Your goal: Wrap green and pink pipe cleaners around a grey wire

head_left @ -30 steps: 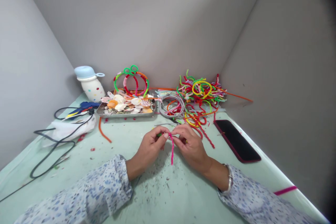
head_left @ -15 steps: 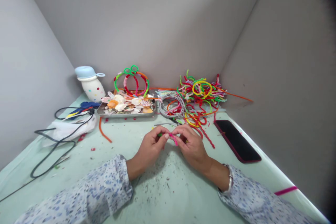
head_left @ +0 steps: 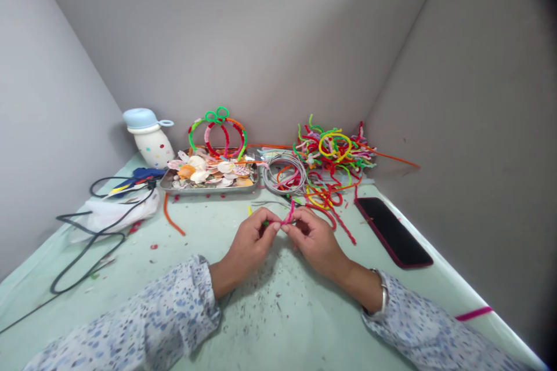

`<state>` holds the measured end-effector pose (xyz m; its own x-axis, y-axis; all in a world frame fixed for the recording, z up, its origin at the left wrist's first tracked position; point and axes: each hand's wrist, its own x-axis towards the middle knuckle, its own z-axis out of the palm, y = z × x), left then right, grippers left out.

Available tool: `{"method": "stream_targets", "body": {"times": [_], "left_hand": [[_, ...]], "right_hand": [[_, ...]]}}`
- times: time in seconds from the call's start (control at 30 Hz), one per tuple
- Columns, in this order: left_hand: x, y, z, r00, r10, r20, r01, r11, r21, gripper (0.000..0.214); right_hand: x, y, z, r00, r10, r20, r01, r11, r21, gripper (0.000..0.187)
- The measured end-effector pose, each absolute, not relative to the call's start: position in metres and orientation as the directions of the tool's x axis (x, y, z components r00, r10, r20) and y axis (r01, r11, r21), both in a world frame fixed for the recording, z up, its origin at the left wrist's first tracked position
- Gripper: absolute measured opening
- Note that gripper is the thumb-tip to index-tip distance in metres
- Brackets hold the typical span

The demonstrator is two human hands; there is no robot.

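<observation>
Both my hands meet over the middle of the pale green table (head_left: 278, 324). My left hand (head_left: 252, 240) pinches a small green piece together with one end of a pink pipe cleaner (head_left: 288, 217). My right hand (head_left: 314, 237) is closed on the same pink pipe cleaner, whose free end sticks up and away between the fingertips. A heap of coloured pipe cleaners (head_left: 331, 156) lies just beyond my right hand.
A metal tray of shells (head_left: 209, 177) and a pipe-cleaner hoop (head_left: 217, 133) stand at the back. Beside them lie a wire coil (head_left: 285, 174), a spotted bottle (head_left: 150, 139), a glue gun with black cable (head_left: 130, 179), and a dark phone (head_left: 391, 232) at right.
The pink pipe cleaner hung down below my hands a second ago; now its free end is turned up and away, wound closer to my fingers. Both hands shifted slightly forward.
</observation>
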<state>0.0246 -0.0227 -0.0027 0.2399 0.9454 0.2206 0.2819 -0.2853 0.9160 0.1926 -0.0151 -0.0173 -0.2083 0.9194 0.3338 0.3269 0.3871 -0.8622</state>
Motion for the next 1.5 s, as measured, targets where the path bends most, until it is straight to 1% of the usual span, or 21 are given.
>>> {"method": "stream_targets", "body": {"times": [0.1, 0.3, 0.47, 0.67, 0.9, 1.13, 1.23, 1.33, 1.5], "left_hand": [[0.0249, -0.0227, -0.0028, 0.234, 0.949, 0.21, 0.292, -0.275, 0.916, 0.017], [0.0254, -0.0233, -0.0029, 0.224, 0.953, 0.205, 0.307, -0.269, 0.913, 0.017], [0.0251, -0.0237, -0.003, 0.234, 0.943, 0.237, 0.344, -0.309, 0.887, 0.017], [0.0245, -0.0231, -0.0064, 0.242, 0.936, 0.256, 0.365, -0.333, 0.87, 0.018], [0.0252, -0.0228, -0.0047, 0.22, 0.938, 0.267, 0.346, -0.33, 0.878, 0.017], [0.0252, -0.024, -0.005, 0.236, 0.939, 0.249, 0.374, -0.324, 0.869, 0.014], [0.0256, -0.0246, -0.0055, 0.245, 0.944, 0.221, 0.386, -0.304, 0.871, 0.013], [0.0259, -0.0243, -0.0066, 0.24, 0.943, 0.229, 0.386, -0.309, 0.869, 0.011], [0.0257, -0.0231, -0.0095, 0.221, 0.945, 0.241, 0.376, -0.31, 0.873, 0.011]], "right_hand": [[0.1926, -0.0147, -0.0189, -0.207, 0.92, 0.332, 0.303, 0.383, -0.873, 0.013], [0.1925, -0.0157, -0.0189, -0.21, 0.92, 0.33, 0.325, 0.384, -0.864, 0.014], [0.1924, -0.0176, -0.0155, -0.235, 0.914, 0.331, 0.323, 0.395, -0.86, 0.013], [0.1924, -0.0186, -0.0124, -0.259, 0.919, 0.297, 0.327, 0.373, -0.868, 0.017], [0.191, -0.0176, -0.0145, -0.246, 0.928, 0.281, 0.256, 0.342, -0.904, 0.016], [0.1916, -0.0191, -0.0122, -0.244, 0.917, 0.316, 0.32, 0.384, -0.866, 0.019], [0.192, -0.0191, -0.0134, -0.262, 0.926, 0.272, 0.306, 0.347, -0.886, 0.019], [0.1924, -0.0184, -0.0148, -0.282, 0.933, 0.222, 0.285, 0.303, -0.91, 0.02], [0.1934, -0.0167, -0.0163, -0.295, 0.934, 0.199, 0.259, 0.279, -0.925, 0.021]]}}
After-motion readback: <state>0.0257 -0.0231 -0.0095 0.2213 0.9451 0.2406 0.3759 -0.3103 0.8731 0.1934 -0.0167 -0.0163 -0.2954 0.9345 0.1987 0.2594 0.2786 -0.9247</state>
